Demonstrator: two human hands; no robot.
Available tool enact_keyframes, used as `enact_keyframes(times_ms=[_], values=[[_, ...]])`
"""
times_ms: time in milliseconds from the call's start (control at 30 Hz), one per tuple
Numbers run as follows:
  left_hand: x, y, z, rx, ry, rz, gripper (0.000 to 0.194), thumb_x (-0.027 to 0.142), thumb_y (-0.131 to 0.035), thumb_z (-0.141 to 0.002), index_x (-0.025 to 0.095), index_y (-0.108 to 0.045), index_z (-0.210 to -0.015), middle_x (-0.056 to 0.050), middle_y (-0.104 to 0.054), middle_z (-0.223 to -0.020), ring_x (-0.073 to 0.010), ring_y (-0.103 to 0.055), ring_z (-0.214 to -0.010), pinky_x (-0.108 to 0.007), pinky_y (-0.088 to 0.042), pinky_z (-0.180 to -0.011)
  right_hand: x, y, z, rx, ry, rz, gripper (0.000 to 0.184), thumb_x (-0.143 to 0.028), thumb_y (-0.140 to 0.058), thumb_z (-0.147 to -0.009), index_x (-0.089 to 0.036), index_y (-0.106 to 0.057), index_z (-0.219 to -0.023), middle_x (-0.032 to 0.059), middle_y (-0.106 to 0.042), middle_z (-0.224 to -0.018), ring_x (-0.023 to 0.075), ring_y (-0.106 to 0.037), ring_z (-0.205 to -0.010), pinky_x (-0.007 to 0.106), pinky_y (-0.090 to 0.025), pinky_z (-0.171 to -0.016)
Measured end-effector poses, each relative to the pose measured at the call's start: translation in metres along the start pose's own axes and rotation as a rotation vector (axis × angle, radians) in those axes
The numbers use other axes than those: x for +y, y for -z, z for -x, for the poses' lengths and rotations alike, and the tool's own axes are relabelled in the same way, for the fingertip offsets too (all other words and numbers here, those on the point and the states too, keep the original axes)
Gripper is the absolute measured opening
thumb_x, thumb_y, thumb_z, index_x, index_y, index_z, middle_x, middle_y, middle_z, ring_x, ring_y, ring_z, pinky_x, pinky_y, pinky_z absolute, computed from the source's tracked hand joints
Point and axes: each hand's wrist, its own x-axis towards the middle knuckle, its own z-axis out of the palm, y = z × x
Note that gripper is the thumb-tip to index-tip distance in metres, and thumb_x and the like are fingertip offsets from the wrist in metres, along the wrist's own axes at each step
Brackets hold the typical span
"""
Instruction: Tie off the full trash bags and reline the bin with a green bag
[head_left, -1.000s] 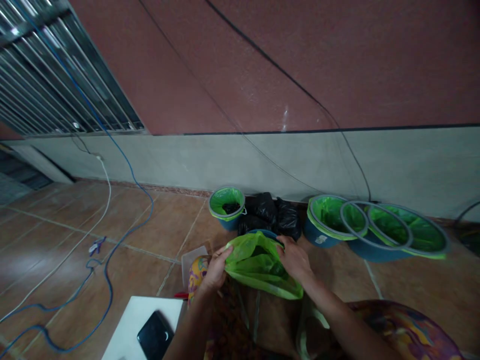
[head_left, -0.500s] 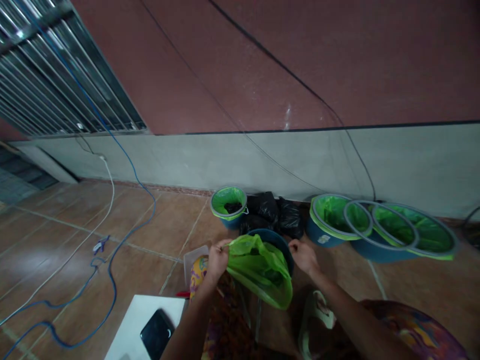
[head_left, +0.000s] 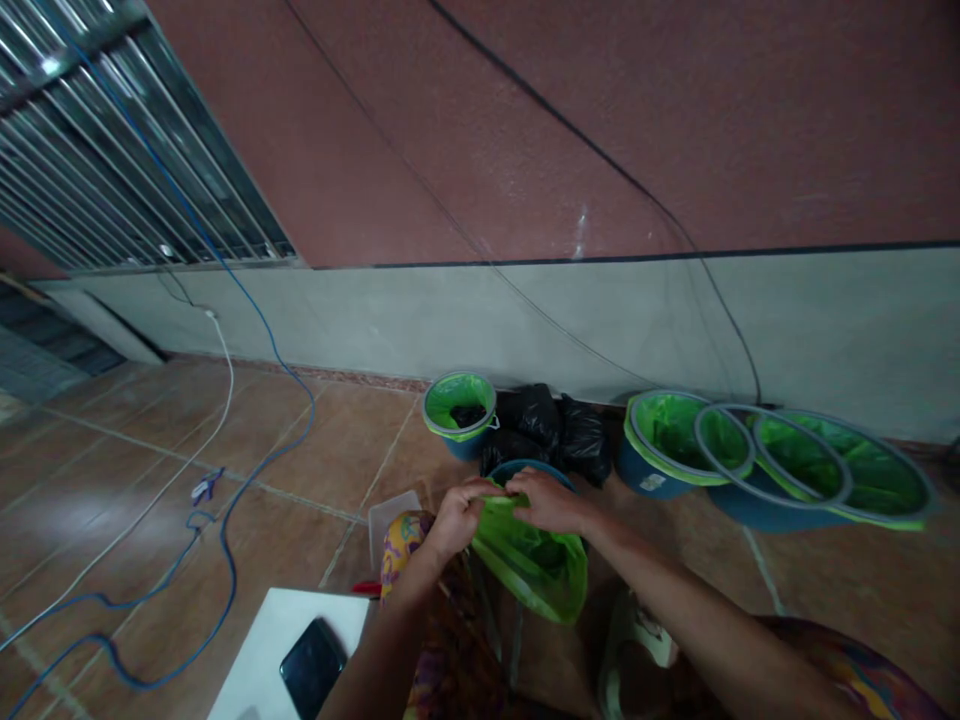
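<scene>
Both hands meet at the top edge of a bright green plastic bag (head_left: 536, 565) that hangs over a dark blue bucket (head_left: 529, 468) on the tiled floor in front of me. My left hand (head_left: 459, 517) pinches the bag's rim from the left. My right hand (head_left: 546, 500) grips the same rim just beside it, fingers curled over the plastic. The two hands touch or nearly touch.
Against the wall stand a small green-lined bucket (head_left: 458, 410), black bags (head_left: 551, 430) and three green-lined blue buckets (head_left: 757, 460). A white board (head_left: 255, 660) with a black phone (head_left: 311, 667) lies at lower left. Blue and white cables (head_left: 217, 500) trail across the floor.
My right hand let go of the bag's right edge, swung out, then came back left to meet the left hand at the rim. The bag's mouth has drawn together.
</scene>
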Motion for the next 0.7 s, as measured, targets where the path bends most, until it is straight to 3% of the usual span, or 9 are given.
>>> enact_keyframes(times_ms=[67,200,367,467,567,700], values=[[-0.002,-0.001,-0.001,0.006,-0.022,-0.034,0.039,0.008,-0.045,-0.077,0.020,-0.078,-0.092,-0.007,-0.073,-0.101,-0.0183,-0.066,-0.097,-0.030,-0.050,-0.092,0.000,0.003,0.002,-0.023,-0.087,0.079,0.014,-0.023,-0.060,-0.077,-0.020,-0.071,-0.084,0.0048,-0.072,-0.083,0.0208,-0.065,-0.088,0.029,-0.045,-0.079],[-0.016,-0.003,0.003,0.068,0.010,-0.237,0.036,0.012,-0.047,-0.084,0.020,-0.076,-0.103,-0.010,-0.073,-0.107,-0.0206,-0.067,-0.098,-0.031,-0.050,-0.092,0.018,0.010,0.018,0.129,-0.420,0.228,0.019,-0.023,-0.055,-0.082,-0.020,-0.071,-0.093,0.0068,-0.074,-0.087,0.0203,-0.067,-0.083,0.027,-0.043,-0.072],[-0.028,-0.002,0.012,0.179,0.197,-0.576,0.038,0.012,-0.048,-0.086,0.019,-0.070,-0.116,-0.012,-0.071,-0.114,-0.0238,-0.066,-0.105,-0.033,-0.047,-0.096,0.049,0.021,0.044,0.216,-0.740,0.334,0.028,-0.014,-0.048,-0.081,-0.019,-0.069,-0.098,0.0116,-0.074,-0.089,0.0241,-0.069,-0.083,0.030,-0.042,-0.065],[-0.029,0.000,0.015,0.213,0.308,-0.714,0.040,0.009,-0.048,-0.085,0.018,-0.067,-0.119,-0.014,-0.069,-0.114,-0.0238,-0.067,-0.099,-0.031,-0.048,-0.088,0.065,0.019,0.059,0.264,-0.910,0.245,0.029,-0.025,-0.052,-0.082,-0.019,-0.069,-0.105,0.0137,-0.073,-0.091,0.0264,-0.069,-0.080,0.032,-0.044,-0.060],[-0.029,0.000,0.014,0.274,0.338,-0.766,0.036,0.010,-0.046,-0.086,0.017,-0.068,-0.114,-0.014,-0.069,-0.111,-0.0242,-0.066,-0.097,-0.031,-0.048,-0.084,0.071,0.005,0.070,0.282,-0.913,0.142,0.041,-0.039,-0.058,-0.081,-0.017,-0.066,-0.115,0.0141,-0.072,-0.100,0.0266,-0.069,-0.088,0.033,-0.048,-0.068],[-0.031,-0.002,0.010,0.345,0.246,-0.685,0.028,0.017,-0.046,-0.089,0.017,-0.070,-0.104,-0.011,-0.069,-0.103,-0.0229,-0.065,-0.096,-0.031,-0.048,-0.086,0.052,-0.017,0.069,0.146,-0.697,0.086,0.065,-0.034,-0.071,-0.071,-0.017,-0.054,-0.132,0.0122,-0.066,-0.121,0.0261,-0.064,-0.108,0.035,-0.048,-0.088]])
